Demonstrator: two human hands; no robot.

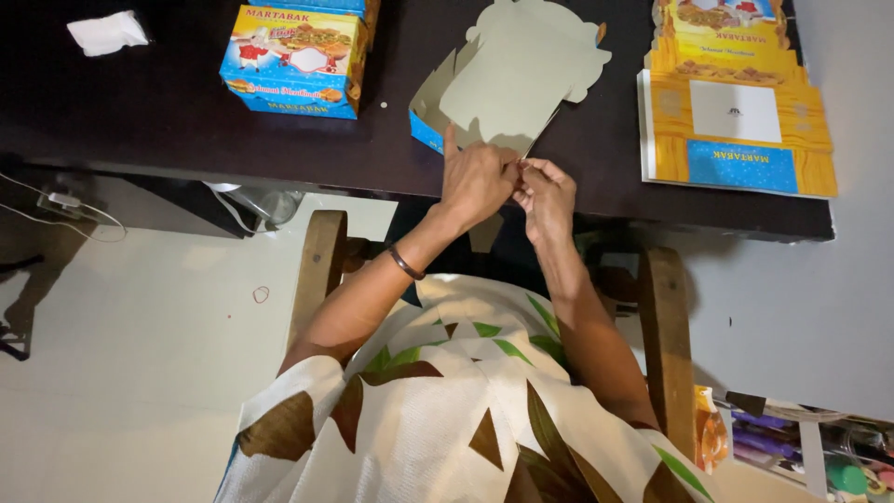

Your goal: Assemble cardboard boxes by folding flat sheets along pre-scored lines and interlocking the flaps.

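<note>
- Nearest the lens: white garment with brown and green leaf shapes (447,410), both forearms reaching up out of it towards the table.
- Half-folded cardboard box blank, grey on its unprinted side with a blue printed edge (517,79), lying at the near edge of the dark table (168,121), its scalloped flaps spread flat and one side wall raised at the left.
- Left hand (477,179) curled at the blank's near edge, index finger pointing up against the cardboard, remaining fingers folded in towards the right hand; thin dark bangle (406,264) on that wrist.
- Right hand (547,196) just beside the left and touching it, fingertips pinched together on a small bit at the blank's lower edge; too small to tell exactly what is pinched.
- Finished blue and yellow printed box (296,61) standing on the table to the left, well apart from the hands.
- Stack of flat yellow and blue printed blanks (736,112) at the table's right end.
- Crumpled white tissue (107,33) at the far left corner.
- Wooden chair arms (317,270) on either side of the forearms, below the table edge.
</note>
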